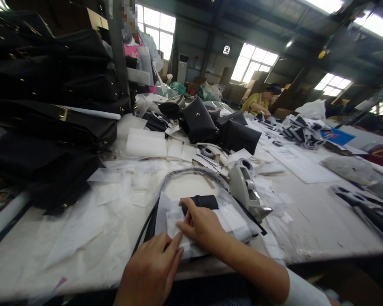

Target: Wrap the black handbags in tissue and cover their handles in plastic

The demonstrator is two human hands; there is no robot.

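Note:
A dark handbag [150, 227] lies flat in front of me, covered with thin white wrapping sheet [234, 221]. Its handle [191, 171], wrapped in clear film, arches away from me. Across the upper part of the bag is a black strap piece [207, 202]. My right hand [202, 223] rests over the bag, its thumb and bent forefinger apart, the forefinger by the left end of that black piece. At the near left edge is my left hand [151, 265], thumb and forefinger pressed together beside a small white packet [174, 221]; whatever they pinch is hidden.
A grey tape dispenser [247, 191] stands right of the bag. Black handbags [83, 123] are stacked at left, and more black bags [198, 119] sit behind among white sheets [147, 143]. Two people are farther back, one in a yellow top [253, 102]. Scraps litter the table [306, 221].

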